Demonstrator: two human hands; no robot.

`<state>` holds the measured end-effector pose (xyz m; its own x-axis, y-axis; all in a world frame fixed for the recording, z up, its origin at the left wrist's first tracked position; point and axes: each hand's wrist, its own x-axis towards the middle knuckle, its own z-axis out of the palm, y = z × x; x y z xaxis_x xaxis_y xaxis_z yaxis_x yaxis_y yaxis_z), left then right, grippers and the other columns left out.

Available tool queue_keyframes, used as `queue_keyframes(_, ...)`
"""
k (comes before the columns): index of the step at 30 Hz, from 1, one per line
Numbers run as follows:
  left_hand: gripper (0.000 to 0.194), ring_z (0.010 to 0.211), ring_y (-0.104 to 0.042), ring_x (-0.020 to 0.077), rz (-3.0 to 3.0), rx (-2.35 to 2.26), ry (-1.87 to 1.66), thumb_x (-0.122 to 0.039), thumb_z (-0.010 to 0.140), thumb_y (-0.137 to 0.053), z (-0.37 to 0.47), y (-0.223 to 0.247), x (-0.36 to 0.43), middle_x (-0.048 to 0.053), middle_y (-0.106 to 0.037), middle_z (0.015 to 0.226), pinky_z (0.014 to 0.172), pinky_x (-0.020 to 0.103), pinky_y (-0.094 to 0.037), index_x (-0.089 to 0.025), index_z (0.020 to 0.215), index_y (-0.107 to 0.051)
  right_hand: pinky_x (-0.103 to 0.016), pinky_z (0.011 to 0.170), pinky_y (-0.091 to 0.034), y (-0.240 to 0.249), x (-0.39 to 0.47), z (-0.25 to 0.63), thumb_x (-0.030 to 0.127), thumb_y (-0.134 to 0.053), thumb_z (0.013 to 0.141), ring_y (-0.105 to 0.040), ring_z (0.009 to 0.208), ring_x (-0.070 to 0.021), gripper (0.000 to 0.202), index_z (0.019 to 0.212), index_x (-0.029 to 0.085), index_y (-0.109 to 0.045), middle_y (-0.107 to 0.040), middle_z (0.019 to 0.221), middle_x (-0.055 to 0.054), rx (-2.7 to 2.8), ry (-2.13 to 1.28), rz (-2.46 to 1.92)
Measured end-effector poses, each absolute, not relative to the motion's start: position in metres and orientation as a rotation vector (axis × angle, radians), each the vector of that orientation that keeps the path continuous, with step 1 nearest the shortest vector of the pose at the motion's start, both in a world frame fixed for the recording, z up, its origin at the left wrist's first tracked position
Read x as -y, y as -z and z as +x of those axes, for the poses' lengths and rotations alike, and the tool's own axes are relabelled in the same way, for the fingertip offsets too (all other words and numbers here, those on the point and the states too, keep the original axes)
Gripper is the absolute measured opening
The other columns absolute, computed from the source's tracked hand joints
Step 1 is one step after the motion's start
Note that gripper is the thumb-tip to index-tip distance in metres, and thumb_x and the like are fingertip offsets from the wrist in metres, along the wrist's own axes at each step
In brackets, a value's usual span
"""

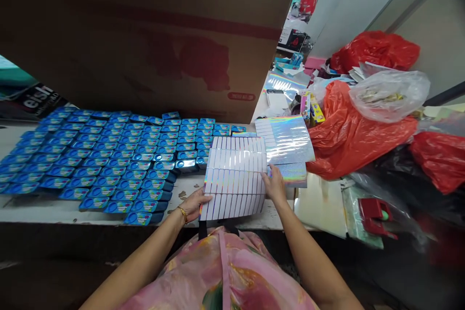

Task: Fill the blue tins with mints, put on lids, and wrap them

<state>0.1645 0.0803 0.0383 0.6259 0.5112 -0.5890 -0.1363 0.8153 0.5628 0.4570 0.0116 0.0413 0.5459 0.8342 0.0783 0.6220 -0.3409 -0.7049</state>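
Note:
A sheet of white label stickers [236, 174], set in rows with shiny rainbow edges, is held up in front of me and bows slightly. My left hand [194, 203] grips its lower left edge, thumb on top. At its right edge my right hand [275, 184] pinches the sheet. Behind it to the right lie more holographic sheets [290, 138], one carrying a strip of white labels. Many small blue boxes [119, 167] stand in tight rows on the table to the left, the closest ones near my left hand.
A large brown cardboard box [145, 48] rises behind the rows. On the right are red plastic bags [341, 131], a clear bag [390, 94], a red tape dispenser [376, 215] and a cream-coloured flat pack [321, 203]. The white table's front edge [90, 220] runs before me.

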Motion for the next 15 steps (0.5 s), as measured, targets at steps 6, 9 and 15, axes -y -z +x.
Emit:
queue_keyframes(6,0.039,0.081,-0.062,0.0239,0.415,-0.849,-0.460,-0.008,0.064,-0.062,0.162,-0.040,-0.084,0.012,-0.066,0.092,0.075,0.037,-0.047,-0.014,0.102,-0.055,-0.036,0.077,-0.041,-0.028,-0.029,0.472,0.045,-0.048,0.071,-0.054,0.084,-0.0200,0.056,0.117,0.013,-0.047,-0.055,0.107,-0.012,1.021,-0.587,-2.045)
queue_keyframes(9,0.037,0.084,-0.061,0.0228,0.379,-0.825,-0.501,-0.009,0.067,-0.059,0.162,-0.046,-0.087,0.012,-0.065,0.096,0.076,0.034,-0.046,-0.014,0.104,-0.056,-0.035,0.074,-0.043,-0.022,-0.014,0.465,0.045,-0.051,0.069,-0.055,0.079,-0.0183,0.057,0.117,0.015,-0.047,-0.058,0.103,-0.010,0.911,-0.716,-1.961)
queue_keyframes(15,0.040,0.090,-0.060,0.0239,0.281,-0.755,-0.463,-0.020,0.074,-0.053,0.156,-0.049,-0.087,0.011,-0.065,0.097,0.081,0.036,-0.044,-0.015,0.114,-0.051,-0.034,0.071,-0.045,-0.023,0.012,0.444,0.039,-0.060,0.063,-0.058,0.076,-0.0180,0.059,0.114,0.015,-0.047,-0.062,0.092,-0.006,0.638,-1.054,-1.672)
